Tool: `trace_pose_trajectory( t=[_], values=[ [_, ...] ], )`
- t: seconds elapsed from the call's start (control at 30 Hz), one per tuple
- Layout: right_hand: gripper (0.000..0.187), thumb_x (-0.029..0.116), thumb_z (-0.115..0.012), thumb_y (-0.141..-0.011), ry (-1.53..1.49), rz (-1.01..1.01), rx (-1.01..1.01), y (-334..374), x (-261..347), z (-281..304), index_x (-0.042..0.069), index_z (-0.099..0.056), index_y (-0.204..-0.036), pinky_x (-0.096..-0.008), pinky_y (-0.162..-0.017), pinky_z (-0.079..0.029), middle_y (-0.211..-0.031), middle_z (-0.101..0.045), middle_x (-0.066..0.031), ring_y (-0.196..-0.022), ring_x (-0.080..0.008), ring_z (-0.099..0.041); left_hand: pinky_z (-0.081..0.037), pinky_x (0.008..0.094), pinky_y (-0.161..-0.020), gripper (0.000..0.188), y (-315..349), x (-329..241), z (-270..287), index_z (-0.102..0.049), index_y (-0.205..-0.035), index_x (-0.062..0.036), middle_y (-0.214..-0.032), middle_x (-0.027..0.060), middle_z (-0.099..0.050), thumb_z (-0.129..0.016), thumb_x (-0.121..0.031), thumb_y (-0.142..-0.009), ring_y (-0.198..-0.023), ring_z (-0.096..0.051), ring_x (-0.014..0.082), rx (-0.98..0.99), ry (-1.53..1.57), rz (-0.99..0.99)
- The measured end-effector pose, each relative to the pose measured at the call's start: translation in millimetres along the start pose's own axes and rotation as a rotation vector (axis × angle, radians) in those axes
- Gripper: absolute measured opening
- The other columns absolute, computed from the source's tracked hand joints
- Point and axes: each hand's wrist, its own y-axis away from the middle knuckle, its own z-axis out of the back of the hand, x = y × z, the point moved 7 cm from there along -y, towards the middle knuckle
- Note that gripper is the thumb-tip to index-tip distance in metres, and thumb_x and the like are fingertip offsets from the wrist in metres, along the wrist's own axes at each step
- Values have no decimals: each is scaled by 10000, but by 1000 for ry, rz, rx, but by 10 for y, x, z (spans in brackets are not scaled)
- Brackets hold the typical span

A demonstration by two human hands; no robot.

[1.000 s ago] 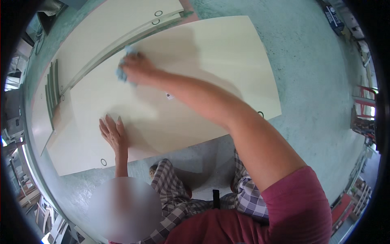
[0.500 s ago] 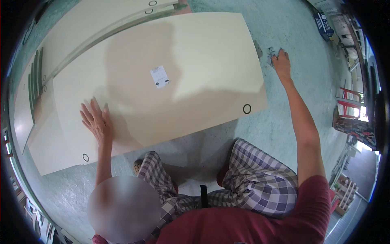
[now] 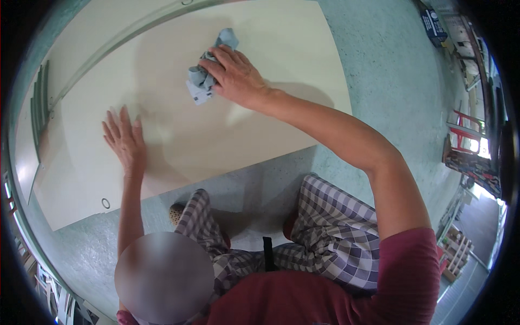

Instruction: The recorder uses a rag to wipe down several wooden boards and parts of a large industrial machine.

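Note:
A large cream-coloured board [image 3: 227, 146] lies before me, slanting across the view. My left hand [image 3: 125, 142] rests flat on its left part, palm down with fingers spread. Near the board's far middle, my right hand [image 3: 235, 76] is closed on a crumpled grey-blue rag [image 3: 203, 77] and presses it to the surface. The rag and fingers partly cover a small white label [image 3: 198, 95] on the board. A round black-outlined hole [image 3: 105, 203] shows near the left front corner.
Another cream panel [image 3: 108, 43] lies beyond the board, with dark green strips [image 3: 40, 103] at the far left. The floor [image 3: 379, 70] is pale green. A dark blue box [image 3: 433, 27] and a red chair [image 3: 465, 132] stand at the right.
My right hand has come from the floor right of the board onto its far middle, and now holds the rag over the label. My left hand stays flat on the board.

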Motion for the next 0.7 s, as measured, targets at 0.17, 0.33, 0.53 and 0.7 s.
trace_pose_trajectory(
  t=[0.17,0.33,0.53,0.7],
  values=[
    [571,123,-669,-678,19,34,94,755,-57,192,95,-498,-1222,-436,-965,-375,-1267,-432,-127,-1220,-301,-412,-160,566,-1058,444,38,153,-120,-436,-1343,-163,-1447,186,-270,-389,-384,-961,-1343,-176,429,-48,6,-28],
    [577,92,-648,-715,233,-295,156,1651,-902,554,69,-455,-1258,-422,-954,-404,-1275,-431,-175,-1204,-314,-426,-175,552,-1059,451,144,331,-84,-433,-1345,-169,-1444,171,-280,-370,-404,-965,-1344,-184,412,-44,-52,20],
    [489,153,-560,-852,288,-729,130,2345,-2017,963,28,-386,-1292,-413,-793,-481,-1100,-480,-232,-990,-393,-527,-181,495,-1084,426,126,435,45,-431,-1343,-143,-1426,173,-318,-398,-324,-960,-1337,-220,385,-101,-124,-17],
    [489,153,-564,-850,188,-724,-16,1653,-1635,1334,63,-386,-1296,-425,-813,-469,-1151,-460,-229,-1036,-394,-507,-167,545,-1067,427,191,321,64,-425,-1346,-162,-1442,173,-285,-450,-302,-943,-1339,-203,410,-59,-34,-19]
  ],
)
